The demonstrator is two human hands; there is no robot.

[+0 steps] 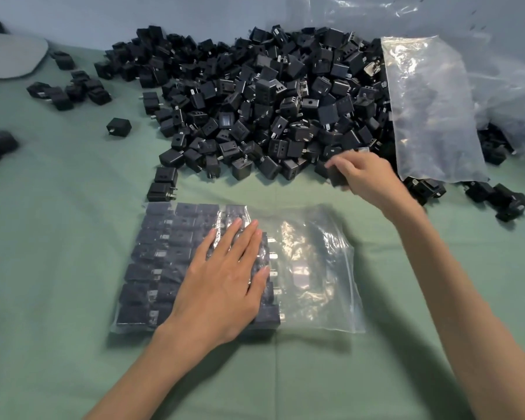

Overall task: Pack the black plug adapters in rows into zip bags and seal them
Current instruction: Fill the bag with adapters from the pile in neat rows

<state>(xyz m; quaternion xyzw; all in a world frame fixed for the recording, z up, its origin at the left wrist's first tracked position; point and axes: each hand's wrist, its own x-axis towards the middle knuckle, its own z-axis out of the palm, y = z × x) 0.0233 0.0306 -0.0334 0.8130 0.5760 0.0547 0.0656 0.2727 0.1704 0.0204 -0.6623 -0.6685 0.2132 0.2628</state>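
Reference centre: the zip bag [319,268], lying flat on the green cloth [58,237].

1. Task items. Packed adapters [161,256] fill the 9 o'clock half of the zip bag in rows, prongs pointing toward 3 o'clock. The 3 o'clock half of the bag holds nothing but wrinkled film.
2. Left hand [222,283]. It lies palm down on the bag over the innermost rows. The fingers are straight and slightly spread, pressing the film onto the packed adapters and hiding several of them.
3. Right hand [365,178]. It is at 1 o'clock, at the near edge of the loose pile [270,101]. The fingers are curled and pinch a single adapter [335,176]; the hand covers most of it.
4. Surroundings.
   - The loose pile spans 11 to 1 o'clock, directly beyond the bag.
   - An empty bag [431,110] rests on the pile's 3 o'clock flank and covers adapters beneath it.
   - Crumpled plastic [512,98] lies farther out at 2 o'clock.
   - Two stray adapters [162,183] sit just beside the zip bag's 11 o'clock corner.
   - One lone adapter [119,126] lies apart at 10 o'clock, with a small cluster [70,89] beyond it.
   - A grey flat object [9,56] sits at the far 10 o'clock edge.
   - Scattered adapters [503,198] lie at 3 o'clock, behind the right forearm.
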